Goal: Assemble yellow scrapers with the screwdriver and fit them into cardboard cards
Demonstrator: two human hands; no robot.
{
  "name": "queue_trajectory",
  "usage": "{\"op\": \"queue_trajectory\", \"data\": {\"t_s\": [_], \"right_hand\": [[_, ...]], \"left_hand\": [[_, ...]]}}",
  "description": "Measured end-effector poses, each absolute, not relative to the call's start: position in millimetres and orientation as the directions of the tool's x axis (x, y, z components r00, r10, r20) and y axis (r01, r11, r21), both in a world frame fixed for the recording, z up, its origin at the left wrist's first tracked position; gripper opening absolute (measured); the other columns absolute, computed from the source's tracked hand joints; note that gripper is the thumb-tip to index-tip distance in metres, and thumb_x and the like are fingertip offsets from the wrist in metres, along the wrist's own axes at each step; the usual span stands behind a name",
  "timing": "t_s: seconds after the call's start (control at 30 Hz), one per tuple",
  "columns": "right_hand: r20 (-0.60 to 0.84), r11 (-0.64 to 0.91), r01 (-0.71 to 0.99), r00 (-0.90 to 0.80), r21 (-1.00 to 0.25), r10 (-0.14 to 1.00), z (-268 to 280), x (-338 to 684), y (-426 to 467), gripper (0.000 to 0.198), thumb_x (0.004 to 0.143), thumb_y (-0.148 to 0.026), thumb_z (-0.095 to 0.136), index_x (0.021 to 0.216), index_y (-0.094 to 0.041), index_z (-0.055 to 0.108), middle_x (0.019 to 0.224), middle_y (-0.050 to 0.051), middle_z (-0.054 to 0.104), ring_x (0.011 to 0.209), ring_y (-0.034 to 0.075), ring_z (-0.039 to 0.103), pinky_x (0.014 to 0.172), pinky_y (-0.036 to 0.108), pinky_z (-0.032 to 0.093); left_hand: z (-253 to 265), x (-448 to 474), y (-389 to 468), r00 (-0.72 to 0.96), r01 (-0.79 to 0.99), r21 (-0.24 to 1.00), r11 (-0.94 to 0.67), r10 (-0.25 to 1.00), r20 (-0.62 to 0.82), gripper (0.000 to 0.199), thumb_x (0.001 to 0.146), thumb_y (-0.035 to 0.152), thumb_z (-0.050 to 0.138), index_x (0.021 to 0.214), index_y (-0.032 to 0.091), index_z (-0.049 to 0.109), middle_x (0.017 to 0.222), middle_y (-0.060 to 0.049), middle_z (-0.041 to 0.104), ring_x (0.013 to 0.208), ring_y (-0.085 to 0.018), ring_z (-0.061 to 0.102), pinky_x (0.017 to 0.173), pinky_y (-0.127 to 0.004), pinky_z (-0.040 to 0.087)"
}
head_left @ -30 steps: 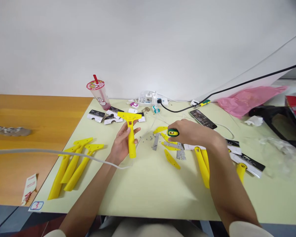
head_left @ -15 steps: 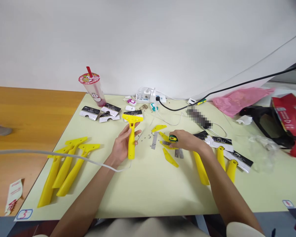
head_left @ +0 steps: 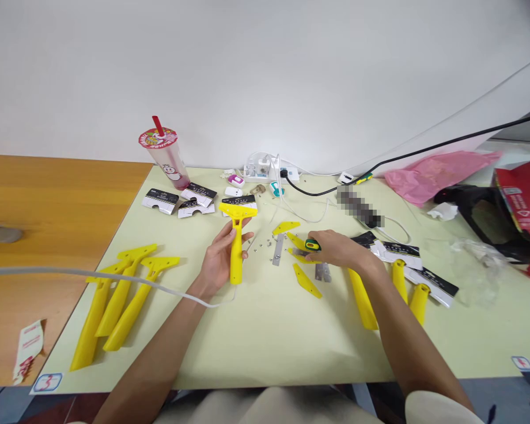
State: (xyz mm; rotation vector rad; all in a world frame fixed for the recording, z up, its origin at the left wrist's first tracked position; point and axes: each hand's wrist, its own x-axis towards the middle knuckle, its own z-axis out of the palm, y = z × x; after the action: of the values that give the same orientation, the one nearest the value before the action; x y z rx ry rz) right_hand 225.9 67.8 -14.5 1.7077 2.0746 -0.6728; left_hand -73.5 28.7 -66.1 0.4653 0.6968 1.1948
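My left hand (head_left: pixel 217 259) is closed round the grip of a yellow scraper (head_left: pixel 237 247), held upright with its wide head at the top. My right hand (head_left: pixel 333 248) grips what looks like a green-and-yellow screwdriver (head_left: pixel 312 245); its shaft is hidden. Under and beside this hand lie yellow clamp plates (head_left: pixel 307 281), a metal blade (head_left: pixel 278 250) and more small blades (head_left: pixel 323 272). Several tiny screws (head_left: pixel 261 244) are scattered between the hands. Near my right forearm are loose yellow handles (head_left: pixel 363 300). Several yellow scrapers (head_left: pixel 130 312) rest together at the left.
A drink cup (head_left: pixel 170 156) with a red straw stands at the back left near black-and-white cards (head_left: pixel 160 201). A power strip (head_left: pixel 251 171) with cables lies along the wall. At the right are a pink bag (head_left: pixel 441 174) and a red box (head_left: pixel 523 197). A grey cable (head_left: pixel 115 275) crosses the left foreground.
The view has shifted slightly. Both hands keep their grips, and my right hand stays over the clamp plates and blades with little visible movement.
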Motion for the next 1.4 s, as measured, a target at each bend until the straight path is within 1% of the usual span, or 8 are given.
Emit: {"op": "queue_trajectory", "data": {"t_s": [0.2,0.5,0.7,0.8,0.93,1.13,1.33,1.4], "right_hand": [[-0.544,0.142,0.983,-0.184,-0.118,0.818,-21,245,63,0.051,0.092,-0.051,0.078,0.129,-0.017,0.071,0.132,0.018,0.074,0.121,0.036,0.068,0.089,0.037,0.05],[-0.543,0.1,0.981,-0.174,-0.164,0.821,-15,242,64,0.025,0.09,-0.04,0.078,0.103,-0.019,0.075,0.112,0.014,0.077,0.099,0.03,0.071,0.074,0.034,0.046],[-0.434,0.178,0.923,-0.323,-0.342,0.841,14,240,72,0.015,0.094,-0.037,0.07,0.092,-0.022,0.07,0.089,0.004,0.073,0.078,0.02,0.062,0.068,0.031,0.041],[-0.164,0.269,0.783,-0.423,-0.561,0.891,36,237,75,0.021,0.097,-0.042,0.067,0.096,-0.021,0.073,0.089,0.003,0.073,0.081,0.019,0.06,0.074,0.031,0.044],[0.168,0.27,0.46,-0.25,-0.846,0.953,57,214,77,0.026,0.094,-0.048,0.076,0.091,-0.022,0.071,0.082,0.0,0.068,0.068,0.015,0.055,0.061,0.028,0.043],[0.213,0.212,-0.017,-0.073,-0.977,0.974,60,172,83,0.038,0.082,-0.053,0.091,0.095,-0.024,0.07,0.069,-0.005,0.063,0.041,0.007,0.033,0.038,0.027,0.026],[0.197,0.188,-0.11,-0.075,-0.976,0.978,66,160,88,0.046,0.08,-0.053,0.094,0.091,-0.024,0.06,0.089,0.005,0.079,0.059,0.017,0.07,0.037,0.024,0.029],[0.199,0.193,-0.09,-0.061,-0.977,0.978,70,156,87,0.048,0.08,-0.055,0.093,0.094,-0.025,0.058,0.092,0.006,0.081,0.063,0.02,0.073,0.037,0.024,0.028]], "left_hand": [[-65,-72,28,0.223,-0.677,0.654,0.337,0.941,-0.254,0.032,0.1,0.025,0.072,0.131,0.024,0.077,0.173,-0.007,0.051,0.123,-0.026,0.074,0.057,-0.02,0.061],[-70,-70,26,0.254,-0.718,0.586,0.377,0.925,-0.283,0.037,0.1,0.024,0.073,0.137,0.026,0.075,0.171,-0.008,0.054,0.121,-0.025,0.075,0.058,-0.021,0.061],[-70,-68,30,0.244,-0.714,0.586,0.382,0.921,-0.304,0.042,0.102,0.022,0.07,0.144,0.027,0.072,0.171,-0.008,0.054,0.113,-0.02,0.076,0.056,-0.019,0.059],[-68,-67,29,0.222,-0.713,0.599,0.365,0.927,-0.301,0.042,0.102,0.021,0.069,0.143,0.025,0.071,0.169,-0.009,0.056,0.108,-0.019,0.077,0.056,-0.019,0.059],[-66,-67,28,0.195,-0.716,0.604,0.35,0.931,-0.309,0.042,0.103,0.019,0.068,0.144,0.025,0.071,0.169,-0.011,0.056,0.104,-0.018,0.077,0.053,-0.018,0.058],[-65,-78,33,0.147,-0.797,0.528,0.292,0.943,-0.3,0.044,0.107,0.02,0.064,0.151,0.027,0.067,0.164,-0.01,0.06,0.102,-0.014,0.078,0.057,-0.015,0.06],[-63,-95,39,0.174,-0.888,0.379,0.262,0.953,-0.25,0.048,0.115,0.022,0.051,0.161,0.034,0.057,0.153,-0.007,0.07,0.103,-0.01,0.079,0.069,-0.011,0.064],[-63,-97,39,0.172,-0.897,0.363,0.25,0.957,-0.234,0.05,0.115,0.022,0.049,0.163,0.036,0.056,0.151,-0.006,0.072,0.104,-0.011,0.08,0.072,-0.012,0.065]]}}
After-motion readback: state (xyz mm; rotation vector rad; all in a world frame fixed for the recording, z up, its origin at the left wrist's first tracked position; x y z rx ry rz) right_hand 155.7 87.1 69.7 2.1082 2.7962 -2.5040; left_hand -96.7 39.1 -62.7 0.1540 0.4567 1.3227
